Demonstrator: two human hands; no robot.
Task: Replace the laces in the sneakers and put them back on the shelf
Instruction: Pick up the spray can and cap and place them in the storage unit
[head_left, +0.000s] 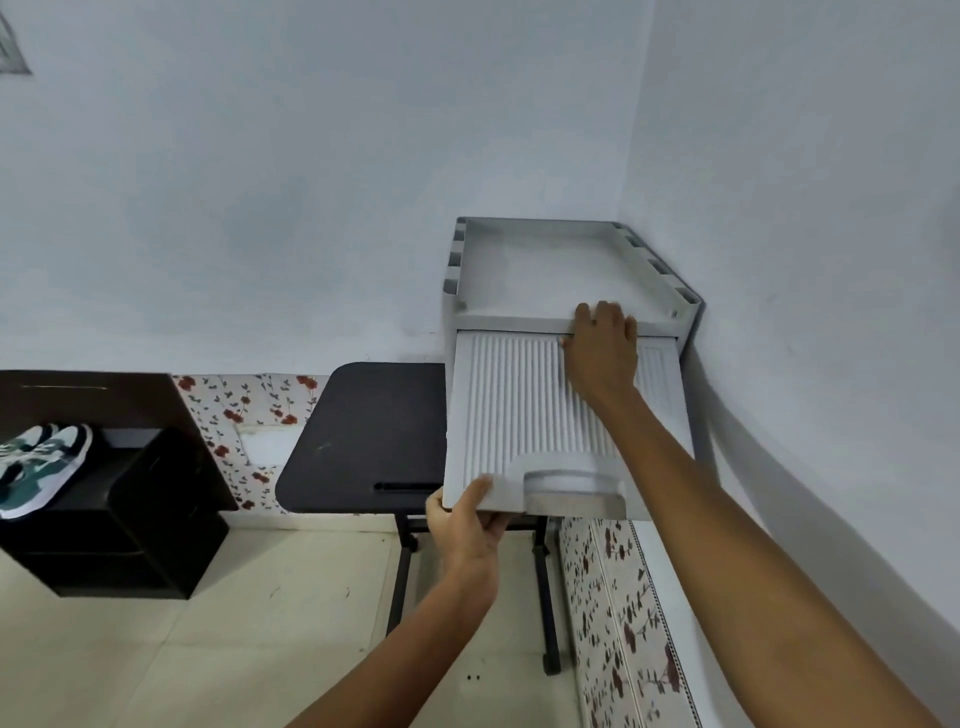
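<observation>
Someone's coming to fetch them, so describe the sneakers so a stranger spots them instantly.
Start at the white plastic cabinet in the corner, pass the dark table to the black shelf unit at far left. The sneakers sit on top, the only green-and-white thing there.

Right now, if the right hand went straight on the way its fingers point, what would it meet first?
The right hand rests on the white cabinet's front ledge. Straight on, it would likely cross the top tray and meet its raised back rim first, then the wall; depth is unclear.
</observation>
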